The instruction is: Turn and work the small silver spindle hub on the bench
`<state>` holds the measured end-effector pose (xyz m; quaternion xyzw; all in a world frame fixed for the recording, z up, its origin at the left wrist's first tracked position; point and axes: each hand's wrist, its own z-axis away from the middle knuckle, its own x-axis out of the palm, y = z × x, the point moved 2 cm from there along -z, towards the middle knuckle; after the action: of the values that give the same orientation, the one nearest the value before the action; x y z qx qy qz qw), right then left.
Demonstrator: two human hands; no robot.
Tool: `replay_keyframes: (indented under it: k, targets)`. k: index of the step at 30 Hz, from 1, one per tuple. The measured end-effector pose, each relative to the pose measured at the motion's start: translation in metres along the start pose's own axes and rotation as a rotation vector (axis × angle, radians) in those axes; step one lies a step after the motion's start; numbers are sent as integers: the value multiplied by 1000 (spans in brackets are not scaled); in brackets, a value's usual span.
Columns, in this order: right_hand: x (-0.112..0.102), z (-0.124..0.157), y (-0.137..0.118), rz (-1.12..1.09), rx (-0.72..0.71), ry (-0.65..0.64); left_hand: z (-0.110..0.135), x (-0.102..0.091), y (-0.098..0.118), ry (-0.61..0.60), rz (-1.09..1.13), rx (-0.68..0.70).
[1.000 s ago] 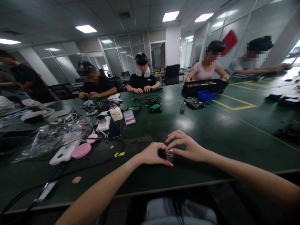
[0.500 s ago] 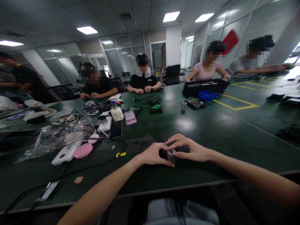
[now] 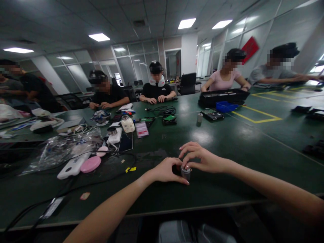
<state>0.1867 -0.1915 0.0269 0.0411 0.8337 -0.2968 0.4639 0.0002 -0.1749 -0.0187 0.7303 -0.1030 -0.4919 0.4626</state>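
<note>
A small grey metal cylinder (image 3: 186, 173) stands on the dark green table (image 3: 227, 141) near its front edge. My left hand (image 3: 165, 171) curls round its left side, fingers closed against it. My right hand (image 3: 199, 158) comes from the right and pinches the cylinder's top with thumb and fingertips. A dark part between my two hands is mostly hidden by the fingers.
At left lie a pink disc (image 3: 90, 164), a white device (image 3: 71, 166), a clear plastic bag (image 3: 63, 148) and black cables (image 3: 76, 187). Farther back are circuit boards (image 3: 169, 119), a second small cylinder (image 3: 199, 117), a blue tray (image 3: 225, 106) and a black case (image 3: 222, 96). Several seated people work across the table.
Both hands stay on the cylinder; my right fingers have shifted slightly on its top. The camera has tilted a little, moving the scene down in the picture.
</note>
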Motion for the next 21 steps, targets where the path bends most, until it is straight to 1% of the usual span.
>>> replay_keyframes:
  k: [2,4,6,8,11,13,16,21]
  targets:
    - [-4,-1,1,-18,-15,14,0,-1,2,-1,-3,-11]
    - [-11,1,9,-34,1,58,1,-1,3,0,-4,-19]
    - [-20,6,25,-15,49,120,1,-2,4,1,-2,-22]
    - [-26,16,46,35,101,147,1,-2,5,0,4,-17]
    - [-24,33,74,56,153,134,1,-3,6,-4,12,-9]
    - [-18,43,85,56,181,98,1,-3,8,-3,11,-10]
    - [-12,51,90,52,213,57,0,-3,8,-4,1,-13]
    - [-14,54,91,56,264,41,0,-3,6,-1,-9,-21]
